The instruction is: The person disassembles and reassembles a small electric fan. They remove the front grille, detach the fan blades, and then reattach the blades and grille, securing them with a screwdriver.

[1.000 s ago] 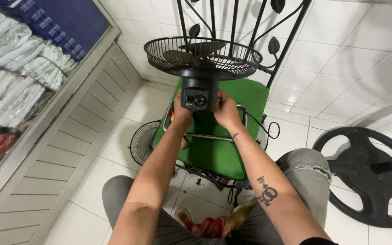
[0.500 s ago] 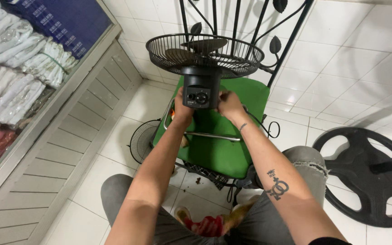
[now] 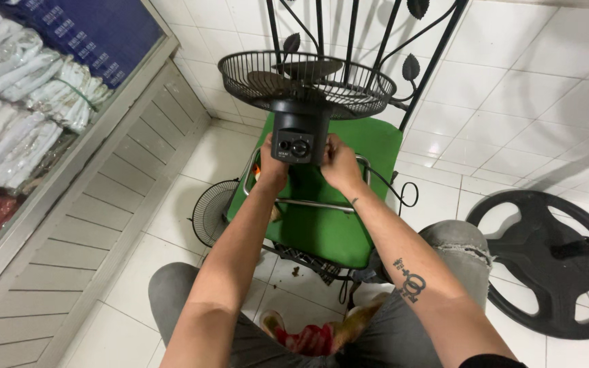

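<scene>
We are gripping the fan's black motor housing (image 3: 301, 136) from both sides — our left hand (image 3: 272, 165) is wrapping its left edge and our right hand (image 3: 339, 163) is clamping its right edge, fingers curled closed around the body so nothing is left open. The housing is facing us with its two control knobs (image 3: 292, 146) showing between our hands, which is likely why we are holding it by the flanks and not across the front. The fan is standing over the green seat (image 3: 328, 211) of a black wrought-iron chair (image 3: 403, 75), with the wire guard (image 3: 306, 83) lying flat above the motor like a shallow basket; the dark blades (image 3: 294, 71) are sitting inside it. Holding the motor low appears to be keeping that wide, top-heavy guard level. A silver tube frame (image 3: 308, 203) is crossing the seat just under our wrists, and a black cord (image 3: 403, 194) is looping off the seat's right edge.

On the white tile floor (image 3: 547, 88), a second round grille (image 3: 214, 212) is leaning beside the chair on our left, and a large black ring-shaped base (image 3: 547, 259) is lying flat well apart on our right. The glass-fronted cabinet (image 3: 69, 163) at far left is holding rows of wrapped white bundles (image 3: 28, 95) — plus some pink ones lower down.
</scene>
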